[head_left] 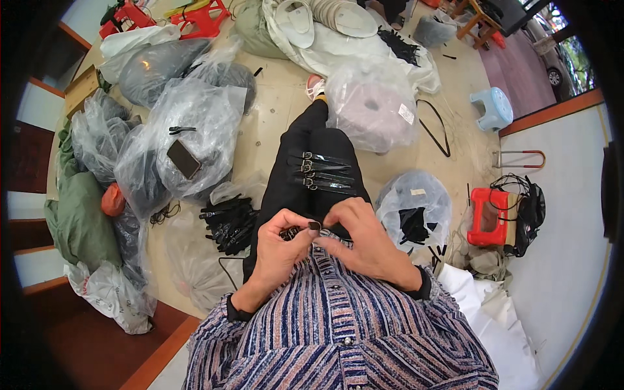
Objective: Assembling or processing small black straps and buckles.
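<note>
In front of my waist, my left hand (279, 250) is closed around a black buckled strap (290, 233), whose dark end shows by the thumb and fingertips. Close beside it, my right hand (370, 247) has its fingers curled inward and thumb toward that end. What lies between the right fingertips is too small to make out. Several black straps with metal buckles (325, 172) lie side by side across my black-trousered thigh. A heap of similar black straps (231, 224) rests left of my leg.
Right of my leg sits a plastic-wrapped bundle (390, 195) with black pieces on it. A red stool (487, 218) and a blue stool (492, 108) are farther right. Clear plastic bags (195, 123) fill the left, a phone (184, 160) on one. White shoe-sole-like pieces (341, 16) lie ahead.
</note>
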`<state>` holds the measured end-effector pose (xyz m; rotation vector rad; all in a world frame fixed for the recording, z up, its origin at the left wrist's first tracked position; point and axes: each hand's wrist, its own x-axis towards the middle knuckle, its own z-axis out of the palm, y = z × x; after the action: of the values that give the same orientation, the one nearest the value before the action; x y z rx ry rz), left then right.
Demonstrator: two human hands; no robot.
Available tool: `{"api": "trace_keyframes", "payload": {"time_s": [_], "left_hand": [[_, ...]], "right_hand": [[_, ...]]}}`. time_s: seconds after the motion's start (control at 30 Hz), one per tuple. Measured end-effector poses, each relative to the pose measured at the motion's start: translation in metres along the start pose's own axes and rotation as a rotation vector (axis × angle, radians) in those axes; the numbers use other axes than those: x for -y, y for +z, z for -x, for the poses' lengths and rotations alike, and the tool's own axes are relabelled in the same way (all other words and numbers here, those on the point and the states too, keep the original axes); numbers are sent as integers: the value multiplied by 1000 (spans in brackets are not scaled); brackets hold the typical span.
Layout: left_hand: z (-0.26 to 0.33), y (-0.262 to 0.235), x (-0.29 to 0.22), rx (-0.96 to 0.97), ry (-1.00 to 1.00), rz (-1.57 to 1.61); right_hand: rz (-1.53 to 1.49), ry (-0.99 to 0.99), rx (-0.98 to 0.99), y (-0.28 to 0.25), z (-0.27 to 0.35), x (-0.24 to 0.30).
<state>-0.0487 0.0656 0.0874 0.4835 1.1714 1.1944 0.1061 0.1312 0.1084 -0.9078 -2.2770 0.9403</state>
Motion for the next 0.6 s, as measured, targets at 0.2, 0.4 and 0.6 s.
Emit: {"api": "trace_keyframes", "payload": {"time_s": [0.2, 0.4, 0.6], "left_hand": [[2, 10, -3, -125, 372, -502], [6, 7, 1, -117, 35, -54], [-2, 3, 0, -79, 367, -496]], "right_hand": [[131, -26, 77, 14, -4, -5], [-920, 666, 211, 15, -5, -7], [-1010, 648, 270, 24, 6, -27]]}}
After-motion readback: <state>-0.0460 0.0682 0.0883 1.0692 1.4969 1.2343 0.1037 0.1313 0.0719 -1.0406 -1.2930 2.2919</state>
